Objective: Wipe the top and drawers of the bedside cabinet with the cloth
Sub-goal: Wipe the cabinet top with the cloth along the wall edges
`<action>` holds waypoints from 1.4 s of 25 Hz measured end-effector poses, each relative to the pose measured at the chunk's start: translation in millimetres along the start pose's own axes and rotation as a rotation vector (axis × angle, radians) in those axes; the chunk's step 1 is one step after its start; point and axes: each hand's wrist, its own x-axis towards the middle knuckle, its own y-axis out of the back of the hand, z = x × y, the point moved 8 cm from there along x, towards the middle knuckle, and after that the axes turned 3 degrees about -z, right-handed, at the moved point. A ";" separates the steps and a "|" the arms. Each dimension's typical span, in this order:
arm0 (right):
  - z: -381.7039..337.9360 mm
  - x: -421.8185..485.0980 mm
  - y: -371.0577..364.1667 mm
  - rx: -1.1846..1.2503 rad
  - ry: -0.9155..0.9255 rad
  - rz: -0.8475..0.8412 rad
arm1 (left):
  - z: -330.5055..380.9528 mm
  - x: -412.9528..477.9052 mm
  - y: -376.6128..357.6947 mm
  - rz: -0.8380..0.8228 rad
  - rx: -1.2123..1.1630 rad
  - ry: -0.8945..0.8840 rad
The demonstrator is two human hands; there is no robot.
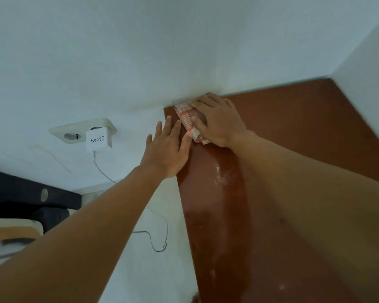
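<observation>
My right hand (219, 121) lies flat on the cloth (189, 119) with the fingers stretched out and slightly spread, pressing it down rather than gripping it. The thumb lies across the near part of the fabric. The cloth is a bunched white rag with orange checks, and it sits on the cabinet top (293, 149) at the far left corner, right against the wall (140, 51) behind.

My left hand (169, 149) is open too, fingers straight and fanned. It rests on the left edge of the cabinet top just short of that corner, half over the edge. Its forefinger reaches close to the near end of the cloth, but I cannot tell whether they touch.

The cabinet top is a glossy reddish-brown board, and pale smears (221, 176) show on it nearer to me than the cloth.

Off the left edge of the cabinet top, a cream socket plate (59, 130) is fixed to the wall with a white charger (99, 139) plugged into it. A thin cable (160, 226) runs from the charger and loops beside the cabinet top's left edge. Further left of the cabinet top is a dark headboard (20, 193). A second white wall (370, 62) meets the right side of the cabinet top.
</observation>
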 end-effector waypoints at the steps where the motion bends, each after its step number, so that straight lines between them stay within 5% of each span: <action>1: 2.4 -2.1 -11.2 -0.046 0.007 -0.045 | -0.6 -1.4 -3.9 0.011 -0.007 -0.001; 13: -12.2 -91.7 -27.4 -0.099 -0.009 -0.120 | 6.0 -7.5 5.8 -0.132 -0.008 0.089; 30: -30.3 -458.5 -47.1 -0.003 0.128 -0.013 | 58.4 -254.0 -83.2 -0.109 -0.041 0.068; 35: -9.2 -534.2 -45.5 0.117 0.007 -0.083 | 66.3 -274.1 -85.6 -0.087 -0.036 0.058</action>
